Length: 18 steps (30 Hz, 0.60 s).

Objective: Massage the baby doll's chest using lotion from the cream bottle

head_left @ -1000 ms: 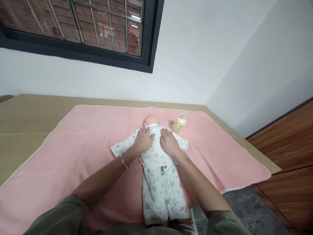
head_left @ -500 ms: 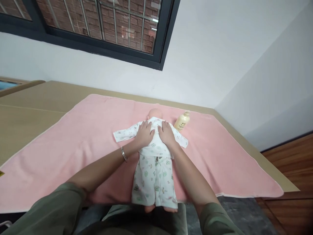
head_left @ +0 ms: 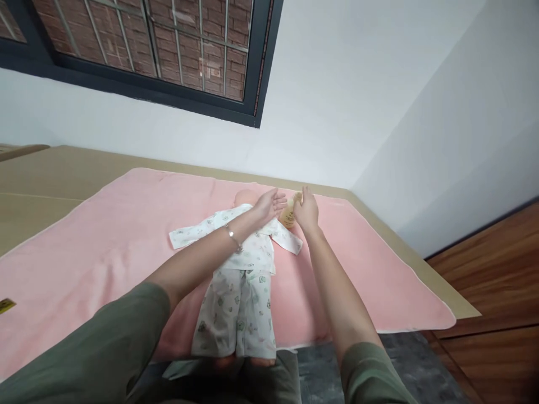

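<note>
Location: at the far right part of the pink towel (head_left: 126, 235), beside the doll's head, the yellow lotion bottle (head_left: 288, 216) stands just past the doll's right-hand sleeve.
Bottle axis: roughly upright, tilted slightly; the pump top points up and away from the person. Most of the bottle is hidden behind the two hands.
Right hand (head_left: 306, 212): fingers extended and loosely curved, hanging over the top of the bottle. It touches or nearly touches the pump; whether it closes on the bottle cannot be told from this view.
Left hand (head_left: 269, 203): open and flat, palm turned up and toward the bottle, fingertips just beside its left side. It holds nothing. A metal bangle (head_left: 234, 238) sits on the wrist.
Nearer hand: the right hand is nearer the bottle top; the left hand lies beside and slightly lower, crossing above the doll's shoulder.
Direction from the hands: the bottle lies between the two hands, directly under the right palm.
Doll (head_left: 238, 280): lies lengthwise toward the person, head (head_left: 244, 196) far, feet near, in white printed clothes, arms spread. Neither hand rests on it.
Support: the towel covers a tan surface (head_left: 63, 168) against the white wall, below a dark-framed window (head_left: 168, 50).
Other: a small yellow tag (head_left: 5, 306) lies at the towel's left edge.
</note>
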{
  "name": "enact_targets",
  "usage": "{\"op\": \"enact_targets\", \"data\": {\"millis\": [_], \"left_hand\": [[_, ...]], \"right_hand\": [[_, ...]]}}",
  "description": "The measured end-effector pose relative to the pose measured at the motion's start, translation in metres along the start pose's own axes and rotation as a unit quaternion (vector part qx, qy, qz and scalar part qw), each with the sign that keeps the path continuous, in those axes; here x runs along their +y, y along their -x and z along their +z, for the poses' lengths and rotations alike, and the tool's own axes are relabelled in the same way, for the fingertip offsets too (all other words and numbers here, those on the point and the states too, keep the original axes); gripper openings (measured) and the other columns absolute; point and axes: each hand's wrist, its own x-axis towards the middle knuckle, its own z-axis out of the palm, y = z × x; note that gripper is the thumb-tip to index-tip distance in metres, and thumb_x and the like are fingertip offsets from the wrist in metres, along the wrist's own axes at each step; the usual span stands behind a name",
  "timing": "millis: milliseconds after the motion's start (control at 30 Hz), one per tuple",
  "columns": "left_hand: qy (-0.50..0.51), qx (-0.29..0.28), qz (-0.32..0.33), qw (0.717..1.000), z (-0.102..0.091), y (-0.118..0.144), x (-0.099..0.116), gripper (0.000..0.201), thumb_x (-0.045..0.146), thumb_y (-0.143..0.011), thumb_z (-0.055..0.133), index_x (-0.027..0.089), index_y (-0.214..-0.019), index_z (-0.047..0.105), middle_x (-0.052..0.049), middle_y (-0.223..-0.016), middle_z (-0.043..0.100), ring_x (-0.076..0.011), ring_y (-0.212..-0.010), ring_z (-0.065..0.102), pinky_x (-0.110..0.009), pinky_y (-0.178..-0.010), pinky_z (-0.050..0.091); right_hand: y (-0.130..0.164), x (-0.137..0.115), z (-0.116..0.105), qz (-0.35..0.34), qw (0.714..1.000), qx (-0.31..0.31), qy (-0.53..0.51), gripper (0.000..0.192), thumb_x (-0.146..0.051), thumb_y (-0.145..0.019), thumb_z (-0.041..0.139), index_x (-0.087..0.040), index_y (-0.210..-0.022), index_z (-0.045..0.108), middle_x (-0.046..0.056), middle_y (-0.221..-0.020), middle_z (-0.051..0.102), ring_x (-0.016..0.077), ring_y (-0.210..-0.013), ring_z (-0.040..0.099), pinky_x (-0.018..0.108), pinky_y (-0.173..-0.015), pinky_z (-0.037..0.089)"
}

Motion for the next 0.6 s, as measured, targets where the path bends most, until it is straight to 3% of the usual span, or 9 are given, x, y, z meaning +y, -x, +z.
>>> {"op": "enact_targets", "data": {"millis": [100, 300, 400, 533, 600], "left_hand": [[0.145, 0.005, -0.078, 0.986, 0.022, -0.036, 0.007, 0.063, 0.045, -0.1, 0.024, 0.003, -0.144, 0.043, -0.025, -0.132, 0.06, -0.0267, -0.118, 0.065, -0.038, -0.096, 0.056], [0.228, 0.026, -0.068, 0.971, 0.03, -0.054, -0.001, 0.069, 0.049, -0.1, 0.024, 0.003, -0.15, 0.034, -0.024, -0.133, 0.059, -0.0257, -0.115, 0.066, -0.037, -0.094, 0.057], [0.214, 0.024, -0.07, 0.974, 0.023, -0.049, -0.004, 0.067, 0.049, -0.099, 0.028, 0.004, -0.148, 0.039, -0.024, -0.135, 0.059, -0.0266, -0.118, 0.065, -0.037, -0.095, 0.057], [0.187, 0.085, -0.038, 0.978, -0.001, -0.039, 0.01, 0.052, 0.039, -0.098, 0.033, 0.01, -0.138, 0.051, -0.021, -0.142, 0.057, -0.0236, -0.128, 0.06, -0.035, -0.102, 0.051], [0.171, 0.114, 0.0, 0.979, -0.017, -0.034, 0.024, 0.044, 0.033, -0.097, 0.037, 0.014, -0.131, 0.057, -0.018, -0.144, 0.058, -0.0207, -0.132, 0.058, -0.033, -0.108, 0.046]], "right_hand": [[-0.021, 0.01, 0.006, -0.023, 0.997, -0.052, 0.042, 0.064, -0.011, -0.087, 0.035, 0.003, -0.149, 0.04, 0.021, -0.158, 0.038, 0.028, -0.151, 0.03, 0.045, -0.123, 0.027], [-0.03, 0.008, 0.013, -0.063, 0.986, -0.097, 0.119, 0.058, -0.005, -0.085, 0.035, 0.004, -0.141, 0.049, 0.024, -0.152, 0.046, 0.0296, -0.148, 0.034, 0.047, -0.123, 0.023], [-0.022, -0.001, 0.012, -0.06, 0.986, -0.086, 0.133, 0.058, -0.006, -0.086, 0.037, 0.004, -0.142, 0.048, 0.025, -0.152, 0.045, 0.0316, -0.15, 0.03, 0.051, -0.124, 0.016], [0.019, -0.032, 0.033, -0.023, 0.998, 0.02, 0.049, 0.058, -0.01, -0.089, 0.033, -0.004, -0.144, 0.047, 0.02, -0.153, 0.045, 0.0284, -0.147, 0.035, 0.051, -0.122, 0.023], [0.047, -0.052, 0.052, -0.048, 0.998, -0.032, -0.018, 0.056, -0.014, -0.091, 0.032, -0.009, -0.145, 0.046, 0.018, -0.145, 0.053, 0.0273, -0.139, 0.045, 0.049, -0.117, 0.033]]}}
